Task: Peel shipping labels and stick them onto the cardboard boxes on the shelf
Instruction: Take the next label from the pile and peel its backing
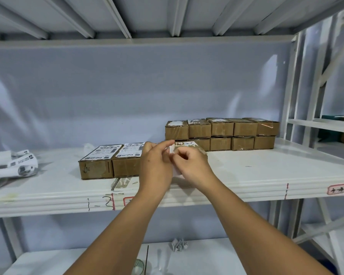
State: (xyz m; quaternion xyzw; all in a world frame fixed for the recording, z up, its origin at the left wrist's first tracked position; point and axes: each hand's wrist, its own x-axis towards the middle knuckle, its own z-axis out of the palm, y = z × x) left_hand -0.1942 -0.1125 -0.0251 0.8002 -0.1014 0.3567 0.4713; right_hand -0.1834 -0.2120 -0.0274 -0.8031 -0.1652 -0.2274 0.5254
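Both my hands meet over the middle of the white shelf (246, 175), pinching a small white label sheet (172, 150) between them. My left hand (156, 161) holds its upper edge with thumb and fingers. My right hand (191, 163) pinches the same sheet from the right with curled fingers. Two brown cardboard boxes with labels on top sit at the left: one (96, 161) and a second (128, 159). A third labelled box (189, 144) lies behind my hands, mostly hidden. Two stacked rows of unlabelled boxes (222, 133) stand at the back right.
A loose roll of printed labels (21, 164) lies at the shelf's left end. A crumpled backing paper (179, 245) rests on the lower shelf. White shelf uprights (294, 116) rise at the right, with another rack beyond.
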